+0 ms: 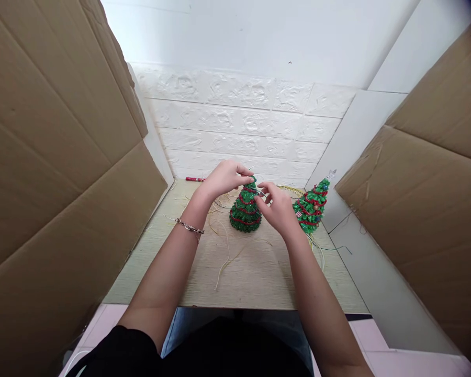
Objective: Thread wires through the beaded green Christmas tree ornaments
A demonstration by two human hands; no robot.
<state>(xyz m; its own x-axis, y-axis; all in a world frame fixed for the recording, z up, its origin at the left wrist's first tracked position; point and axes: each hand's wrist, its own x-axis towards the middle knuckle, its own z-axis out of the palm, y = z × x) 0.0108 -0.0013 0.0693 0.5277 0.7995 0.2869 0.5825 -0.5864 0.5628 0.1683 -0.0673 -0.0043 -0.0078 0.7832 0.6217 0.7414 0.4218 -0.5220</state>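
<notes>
A small green beaded Christmas tree (pixel 244 212) with red bead garlands stands upright on the table in front of me. My left hand (pixel 230 177) is at its tip, with thumb and fingers closed on the top. To the right of the upper part is my right hand (pixel 275 205), its thumb and fingertips curled together around a thin pale strand (pixel 260 193) close to the tree. What exactly lies between those fingertips is small and hard to see. Beyond my right hand stands a second beaded tree (pixel 313 207), tilted in view, with a clear star (pixel 332 174) on top.
Loose yellow and white strands (pixel 223 262) lie across the table (pixel 243 290), with more around the second tree. A red pen-like stick (pixel 195 179) is at the back left. Cardboard panels (pixel 63 136) rise on both sides, and a white brick-patterned wall (pixel 239 118) closes the back.
</notes>
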